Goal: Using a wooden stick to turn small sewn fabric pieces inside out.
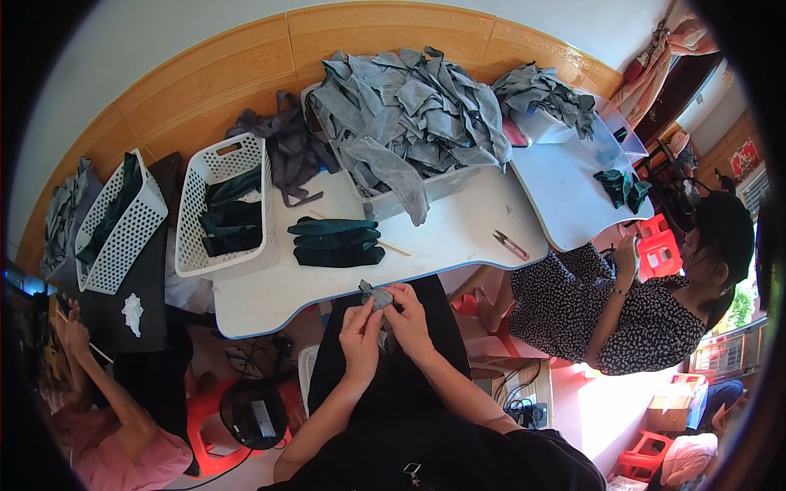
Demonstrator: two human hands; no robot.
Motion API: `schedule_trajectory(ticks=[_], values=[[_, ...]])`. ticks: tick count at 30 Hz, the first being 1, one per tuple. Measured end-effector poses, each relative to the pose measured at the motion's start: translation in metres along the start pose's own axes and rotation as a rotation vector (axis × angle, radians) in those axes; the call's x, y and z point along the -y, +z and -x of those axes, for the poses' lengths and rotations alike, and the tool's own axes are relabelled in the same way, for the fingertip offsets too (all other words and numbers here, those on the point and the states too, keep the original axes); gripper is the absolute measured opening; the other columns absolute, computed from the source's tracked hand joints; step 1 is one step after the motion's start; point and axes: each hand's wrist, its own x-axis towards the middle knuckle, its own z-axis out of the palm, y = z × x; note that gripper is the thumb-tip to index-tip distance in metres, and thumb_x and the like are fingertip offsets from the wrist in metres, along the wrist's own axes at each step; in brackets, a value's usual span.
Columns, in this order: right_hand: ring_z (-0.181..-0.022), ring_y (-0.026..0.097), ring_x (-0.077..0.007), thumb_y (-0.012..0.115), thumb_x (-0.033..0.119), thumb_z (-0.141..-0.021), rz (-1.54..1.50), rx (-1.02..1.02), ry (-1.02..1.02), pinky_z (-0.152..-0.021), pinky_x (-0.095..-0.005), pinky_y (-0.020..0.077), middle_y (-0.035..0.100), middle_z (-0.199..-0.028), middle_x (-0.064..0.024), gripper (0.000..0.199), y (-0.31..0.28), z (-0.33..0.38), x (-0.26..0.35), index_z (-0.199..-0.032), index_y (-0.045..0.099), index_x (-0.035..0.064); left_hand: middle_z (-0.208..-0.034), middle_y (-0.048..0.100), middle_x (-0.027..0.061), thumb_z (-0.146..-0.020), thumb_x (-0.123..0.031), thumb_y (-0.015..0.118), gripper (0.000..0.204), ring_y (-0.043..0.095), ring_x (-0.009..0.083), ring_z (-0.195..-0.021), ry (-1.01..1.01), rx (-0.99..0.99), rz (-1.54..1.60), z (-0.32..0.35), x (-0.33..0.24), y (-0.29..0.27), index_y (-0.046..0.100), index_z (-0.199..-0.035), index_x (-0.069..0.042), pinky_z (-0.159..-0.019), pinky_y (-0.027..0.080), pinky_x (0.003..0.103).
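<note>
1. While step in hand looked like turning or shaping, L hand [359, 342] & R hand [407, 321] had grey fabric pc. [375, 295] in close pinch.
2. Loc.: above lap [444, 331], near tbl. [458, 233] edge.
3. Next move prob. called for one hand steadying, other working it.

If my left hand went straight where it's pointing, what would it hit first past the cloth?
Beyond the grey cloth, your left hand would probably meet the white table at its near edge, though height is unclear.
</note>
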Motion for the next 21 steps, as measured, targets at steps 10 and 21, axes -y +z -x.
schedule_trajectory(ticks=[10,21], values=[[-0.134,0.069,-0.0233,0.098,0.009,-0.116,0.166,-0.055,-0.023,-0.11,-0.0359,0.0598,0.073,-0.138,-0.0081,0.027,0.002,0.015,-0.038,-0.142,0.098,0.0035,-0.123,0.082,0.0133,-0.125,-0.002,0.09,0.021,0.082,0.0239,-0.105,0.119,0.03,-0.269,-0.031,0.01,-0.019,0.097,-0.145,0.002,-0.087,0.065,0.037],[-0.077,0.054,-0.0081,0.084,0.02,-0.134,-0.962,0.699,0.919,-0.09,-0.0374,0.0564,0.05,-0.084,0.0125,0.003,-0.03,0.032,-0.008,-0.132,0.085,0.0184,-0.126,0.085,0.0066,-0.126,-0.003,0.088,0.017,0.08,0.015,-0.117,-0.182,0.432,0.216,-0.032,0.054,-0.078,0.099,-0.136,0.004,-0.105,0.063,0.031]])
